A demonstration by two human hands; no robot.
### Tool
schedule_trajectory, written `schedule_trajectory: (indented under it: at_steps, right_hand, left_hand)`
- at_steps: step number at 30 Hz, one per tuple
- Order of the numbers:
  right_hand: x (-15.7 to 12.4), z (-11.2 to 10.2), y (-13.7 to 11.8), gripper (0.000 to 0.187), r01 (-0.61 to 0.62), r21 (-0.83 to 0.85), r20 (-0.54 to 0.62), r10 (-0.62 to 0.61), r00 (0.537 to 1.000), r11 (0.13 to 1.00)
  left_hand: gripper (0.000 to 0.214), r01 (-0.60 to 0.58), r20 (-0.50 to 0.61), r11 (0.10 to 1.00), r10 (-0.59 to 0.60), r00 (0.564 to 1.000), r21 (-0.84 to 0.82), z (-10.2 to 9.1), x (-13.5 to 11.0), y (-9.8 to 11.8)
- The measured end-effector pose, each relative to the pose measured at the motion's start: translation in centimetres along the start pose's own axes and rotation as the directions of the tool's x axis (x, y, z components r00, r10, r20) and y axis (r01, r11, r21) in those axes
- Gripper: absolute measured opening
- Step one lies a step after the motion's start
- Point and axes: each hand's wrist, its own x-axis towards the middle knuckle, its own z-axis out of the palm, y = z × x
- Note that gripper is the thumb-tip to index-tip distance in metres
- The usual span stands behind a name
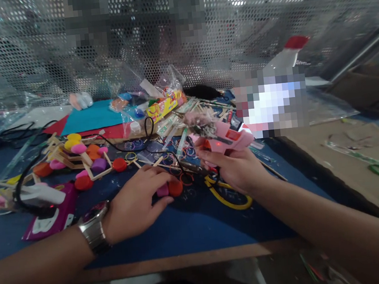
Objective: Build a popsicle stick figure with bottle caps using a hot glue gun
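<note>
My right hand (242,170) is wrapped round the handle of a pink hot glue gun (229,138), held above the table. A small red light glows on its side, and a greyish clump (201,122) shows by its front end. Low at the table, my left hand (141,200), with a metal watch at the wrist, curls round a red clay ball (175,188) and a pink clay piece (163,190). Its thumb and forefinger lie on either side of them; the other fingertips are partly hidden. Yellow-handled scissors (230,198) lie below the glue gun.
Left of my left hand stands a wooden-stick frame (86,156) with coloured clay joints. A purple pouch (54,213) lies nearer, under a black cable. Rubber bands, sticks and a yellow box (166,106) fill the middle. Cardboard (354,153) lies right; perforated metal (152,38) stands behind.
</note>
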Motion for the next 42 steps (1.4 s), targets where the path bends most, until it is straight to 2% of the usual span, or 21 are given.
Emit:
schedule_trajectory:
  at_steps: [3, 9, 15, 21, 28, 32, 38, 42]
  right_hand:
    - [0.1, -0.4, 0.4, 0.027, 0.059, -0.076, 0.007, -0.059, 0.998, 0.995]
    - [0.0, -0.2, -0.2, 0.051, 0.028, -0.048, 0.159, -0.02, 0.987, 0.998]
    - [0.1, 0.0, -0.3, 0.051, 0.08, -0.071, 0.142, -0.069, 0.987, 0.994]
    - [0.0, 0.0, -0.3, 0.051, 0.068, -0.058, 0.134, -0.059, 0.989, 0.996]
    - [0.1, 0.1, -0.4, 0.049, 0.083, -0.048, 0.109, -0.078, 0.991, 0.995]
    - [0.1, 0.2, -0.6, 0.047, 0.089, 0.011, 0.078, -0.09, 0.993, 0.996]
    - [0.0, 0.1, -0.5, 0.042, 0.102, -0.009, 0.065, -0.101, 0.993, 0.995]
    - [0.1, 0.0, -0.4, 0.042, 0.093, -0.014, 0.067, -0.092, 0.993, 0.996]
  left_hand:
    - [0.025, 0.007, 0.001, 1.0, -0.007, 1.0, 0.007, 0.0, 0.0, 0.1]
    - [0.044, 0.03, -0.056, 0.999, -0.027, 0.998, 0.044, 0.0, 0.0, 0.2]
    - [0.058, 0.116, -0.171, 0.973, -0.082, 0.982, 0.198, -0.2, 0.0, 0.6]
    - [0.059, 0.209, -0.15, 0.938, -0.172, 0.973, 0.278, 0.5, -0.1, 0.2]
    - [0.064, 0.148, -0.087, 0.951, -0.129, 0.988, 0.272, 0.7, -0.2, 0.0]
    - [0.056, 0.117, -0.041, 0.958, -0.11, 0.993, 0.262, 0.4, -0.2, 0.2]
    - [0.042, 0.097, -0.053, 0.964, -0.087, 0.995, 0.246, 0.1, -0.2, 0.5]
    - [0.046, 0.069, -0.111, 0.981, -0.049, 0.993, 0.18, 0.0, -0.2, 0.4]
